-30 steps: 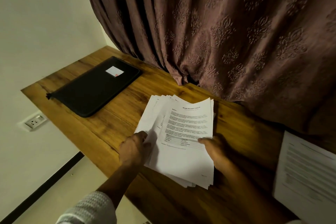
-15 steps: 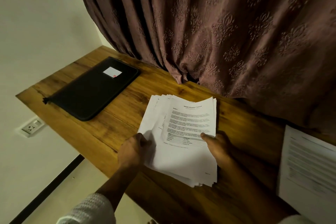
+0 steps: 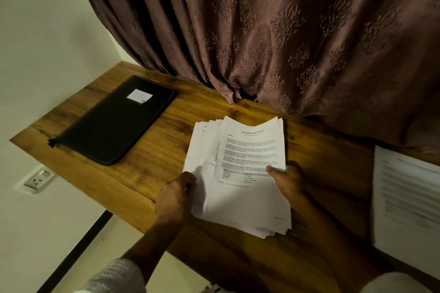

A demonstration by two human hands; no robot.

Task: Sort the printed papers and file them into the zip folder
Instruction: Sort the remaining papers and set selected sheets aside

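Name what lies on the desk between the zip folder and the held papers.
Nothing but bare desk: in the head view, the stretch from the folder to the papers holds no other thing.

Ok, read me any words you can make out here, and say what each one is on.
"Sample Education Transcript": heading of the top white printed sheet of the fanned paper stack; last word soft.
That sheet's body text and table: too small to read.
White sticker on the black zip folder: blurred.
Separate white printed sheet at right: blurred.
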